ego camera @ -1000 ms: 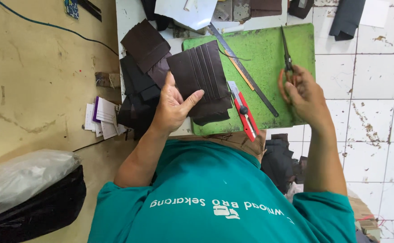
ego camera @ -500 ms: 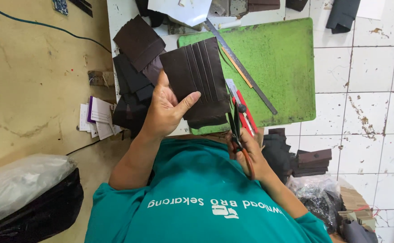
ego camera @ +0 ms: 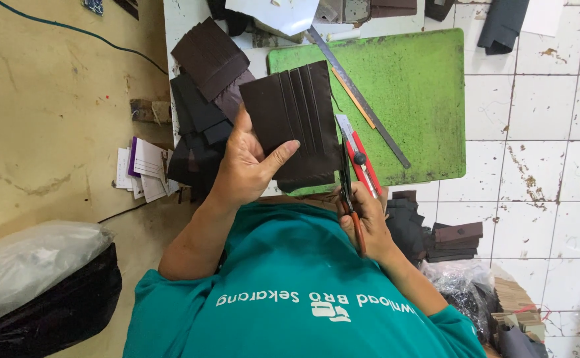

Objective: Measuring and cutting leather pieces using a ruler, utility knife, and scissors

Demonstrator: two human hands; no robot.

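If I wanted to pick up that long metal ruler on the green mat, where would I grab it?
Probably the metal ruler's lower end, from the right: it lies flat and slanted on the green mat, its upper end tucked under papers, that end bare.

the dark brown leather piece (ego camera: pixel 293 126) looks matt and smooth, with stitched ridges. the scissors (ego camera: pixel 348 192) show dull metal blades. the green cutting mat (ego camera: pixel 422 99) is matt, scuffed plastic. a metal ruler (ego camera: pixel 359 99) gleams faintly. the tiled floor (ego camera: pixel 542 166) is glossy, stained white ceramic.
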